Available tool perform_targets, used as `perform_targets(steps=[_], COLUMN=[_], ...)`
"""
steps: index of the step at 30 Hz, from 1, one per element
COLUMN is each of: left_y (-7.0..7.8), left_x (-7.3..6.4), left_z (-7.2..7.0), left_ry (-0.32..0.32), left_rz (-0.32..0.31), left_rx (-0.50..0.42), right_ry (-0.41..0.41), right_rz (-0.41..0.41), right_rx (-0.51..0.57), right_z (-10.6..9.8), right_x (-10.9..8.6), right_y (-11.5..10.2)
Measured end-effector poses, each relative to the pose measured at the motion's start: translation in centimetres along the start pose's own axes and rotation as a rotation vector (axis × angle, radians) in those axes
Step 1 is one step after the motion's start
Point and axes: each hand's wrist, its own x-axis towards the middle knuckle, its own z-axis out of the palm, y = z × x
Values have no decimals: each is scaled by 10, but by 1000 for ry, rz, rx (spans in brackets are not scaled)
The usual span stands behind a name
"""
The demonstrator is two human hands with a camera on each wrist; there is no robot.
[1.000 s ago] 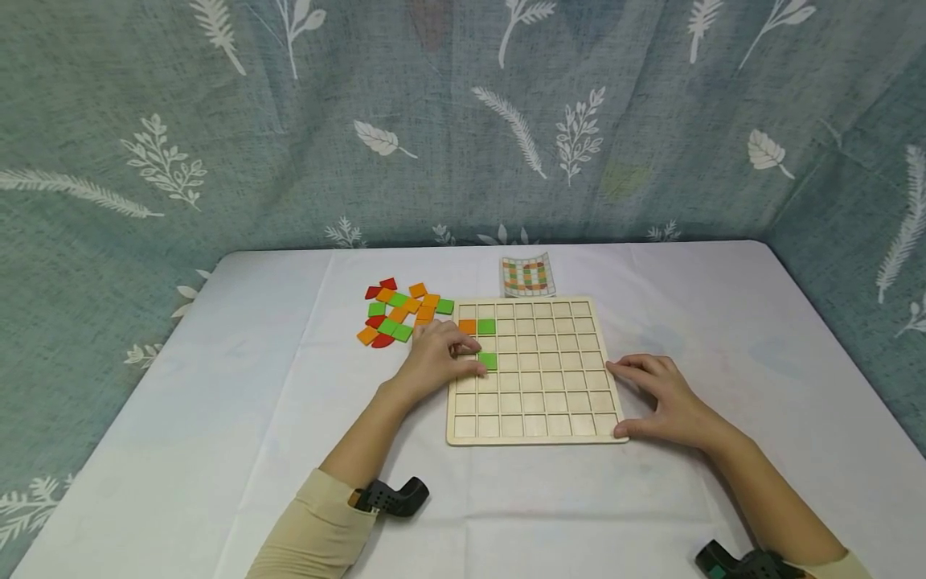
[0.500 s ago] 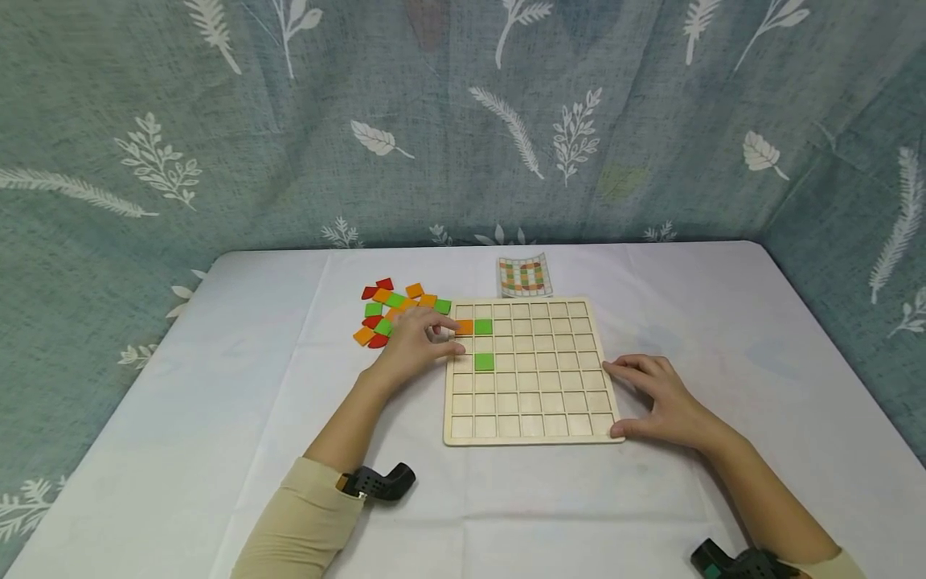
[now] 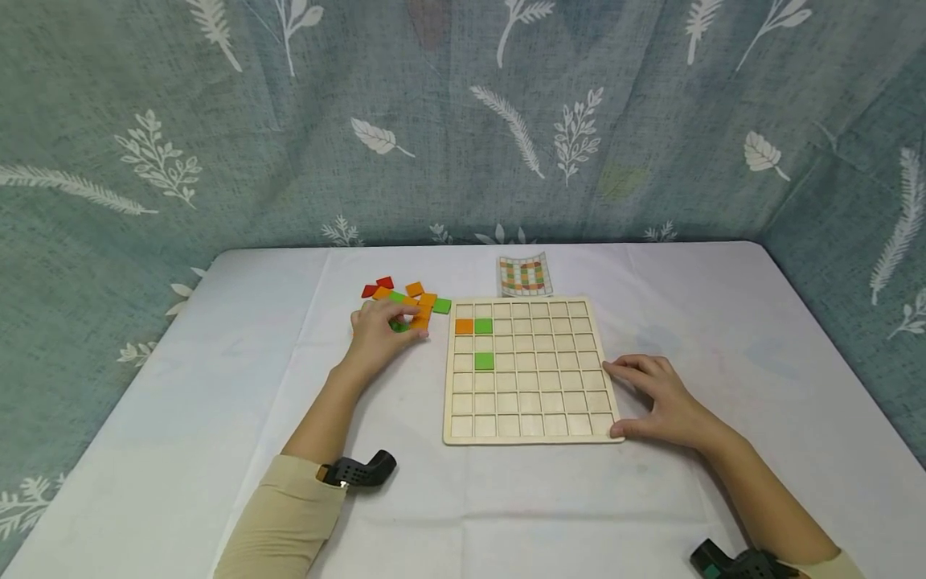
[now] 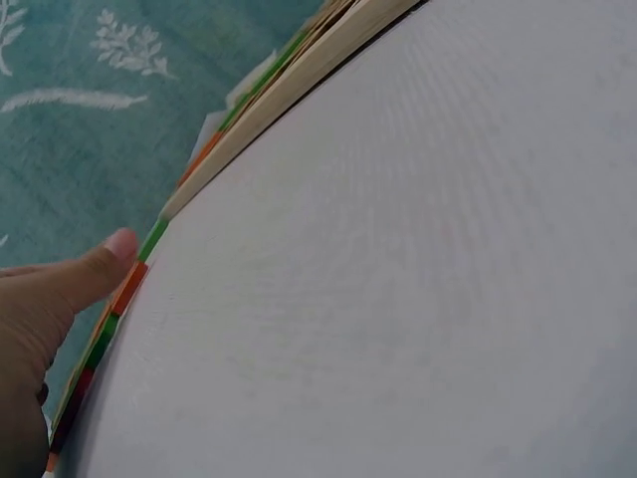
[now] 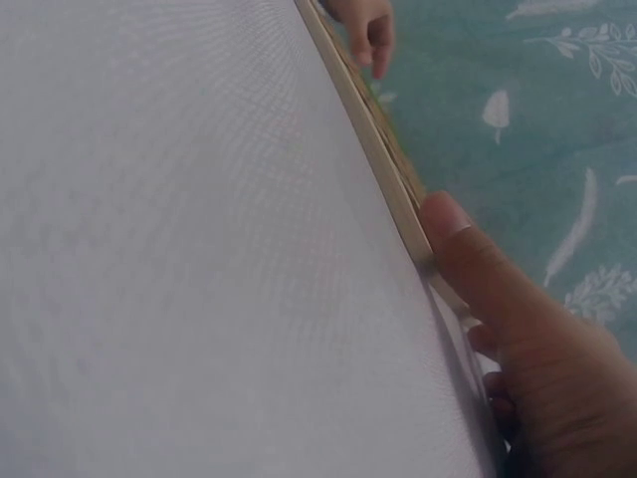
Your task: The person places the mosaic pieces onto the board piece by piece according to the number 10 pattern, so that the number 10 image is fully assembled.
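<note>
You face a teal fabric backdrop [image 3: 448, 177] printed with white leaves and sprigs. Below it, your table [image 3: 550, 507] wears a white, lightly creased cloth, softly lit.

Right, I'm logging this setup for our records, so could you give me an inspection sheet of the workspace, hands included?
Surface: white-covered table, lightly creased.
Things in use: gridded wooden board with one orange tile and two green tiles set in; loose tiles in red, orange and green to its left; pattern card just behind it.
Clutter: nothing seen.
Hands: left hand at the loose tiles, contact unclear; right hand touching the board's right edge.
Cables: nothing seen.
Surroundings: blue-green curtain with white leaf prints behind the table.
</note>
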Motion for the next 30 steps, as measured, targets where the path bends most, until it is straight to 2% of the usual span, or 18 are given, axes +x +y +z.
perform_targets(steps=[6, 13, 25, 30], left_y=[-4, -4, -2, -3], left_x=[-2, -4, -9, -11], left_z=[-2, 1, 5, 7], left_ry=[20, 21, 19, 34], left_rz=[-36, -37, 98, 167], left_rx=[85, 103, 192, 198], right_ry=[0, 1, 7, 9], right_rz=[-9, -11, -16, -8], right_rx=[-1, -7, -17, -15], right_z=[1, 0, -1, 0], right_x=[1, 0, 0, 0], right_y=[0, 1, 1, 0])
